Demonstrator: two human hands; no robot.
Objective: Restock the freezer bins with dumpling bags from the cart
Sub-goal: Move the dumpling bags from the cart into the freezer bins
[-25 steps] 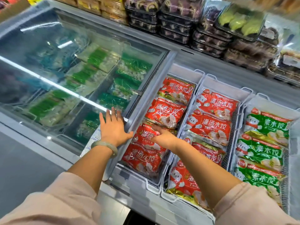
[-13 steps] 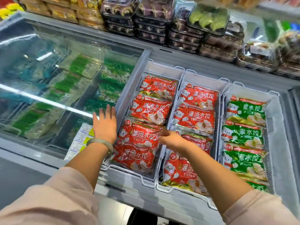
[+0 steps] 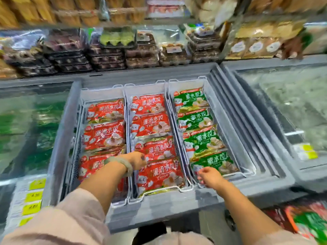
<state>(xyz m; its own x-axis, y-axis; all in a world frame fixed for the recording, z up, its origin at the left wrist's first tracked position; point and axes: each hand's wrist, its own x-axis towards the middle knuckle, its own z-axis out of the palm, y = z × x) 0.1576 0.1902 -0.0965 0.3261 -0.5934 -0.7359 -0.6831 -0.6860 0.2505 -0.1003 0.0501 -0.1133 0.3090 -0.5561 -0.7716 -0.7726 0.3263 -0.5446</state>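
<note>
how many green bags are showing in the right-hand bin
4, overlapping in a row in the right-hand bin: back bag, second bag, third bag, and front bag near the right hand. More may lie hidden underneath.

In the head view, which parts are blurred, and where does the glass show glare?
Head view: motion blur smears the shelf packs at top and the cart bags at lower right; the red dumpling bags in the middle are readable; the left glass lid is hazy with reflections.
</note>
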